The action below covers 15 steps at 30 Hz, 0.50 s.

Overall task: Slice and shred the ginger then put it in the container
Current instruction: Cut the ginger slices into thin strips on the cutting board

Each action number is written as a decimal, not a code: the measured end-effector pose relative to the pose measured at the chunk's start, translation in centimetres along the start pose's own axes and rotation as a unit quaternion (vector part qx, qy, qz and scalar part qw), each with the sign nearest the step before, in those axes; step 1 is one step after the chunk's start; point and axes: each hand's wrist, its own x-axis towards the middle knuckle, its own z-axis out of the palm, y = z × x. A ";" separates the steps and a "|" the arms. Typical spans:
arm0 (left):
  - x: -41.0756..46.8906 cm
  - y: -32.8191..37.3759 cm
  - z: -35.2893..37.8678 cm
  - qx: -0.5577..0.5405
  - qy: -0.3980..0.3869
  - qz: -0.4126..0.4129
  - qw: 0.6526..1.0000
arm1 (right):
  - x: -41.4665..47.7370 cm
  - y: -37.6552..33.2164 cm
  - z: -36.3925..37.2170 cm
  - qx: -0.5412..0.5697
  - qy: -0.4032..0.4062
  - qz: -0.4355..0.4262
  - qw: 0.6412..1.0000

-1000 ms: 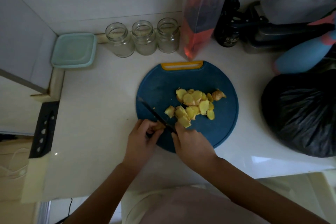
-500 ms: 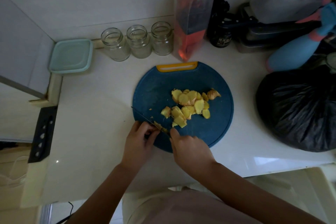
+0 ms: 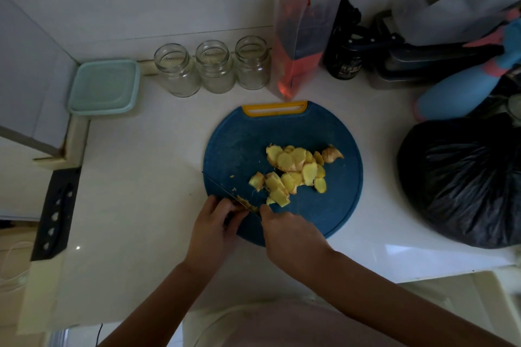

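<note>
A round blue cutting board [image 3: 239, 144] with a yellow handle lies on the white counter. A pile of yellow ginger slices [image 3: 293, 172] sits on its middle, with an unsliced knob [image 3: 332, 153] at the pile's right end. At the board's near-left edge, my left hand [image 3: 214, 222] pinches a small ginger piece [image 3: 246, 203]. My right hand [image 3: 290, 234] grips a dark knife [image 3: 218, 186], whose blade lies across that piece and points up-left. The knife's handle is hidden in my fist. A teal lidded container [image 3: 104, 87] stands at the back left.
Three open glass jars [image 3: 215, 67] line the back wall, beside a clear bag with red contents [image 3: 298, 45]. A black plastic bag [image 3: 462, 180] bulges at the right. Dark bottles and a blue bottle [image 3: 456, 93] crowd the back right. The counter's front edge is just below my hands.
The knife blade has worked down and left through the small ginger piece, which now looks thinner. Both hands stay at the board's near edge. The sliced pile has not moved.
</note>
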 end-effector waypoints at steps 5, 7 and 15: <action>0.0 -0.2 0.2 0.002 -0.002 -0.012 1.000 | 0.8 0.0 -0.4 0.002 -0.027 -0.001 1.000; 0.1 -0.2 0.2 0.003 0.002 -0.014 1.000 | 1.0 0.0 -0.2 -0.003 -0.027 -0.004 1.000; 0.5 -0.8 -0.1 0.011 -0.019 0.006 1.000 | 2.5 -0.6 -0.3 0.018 -0.028 0.004 0.999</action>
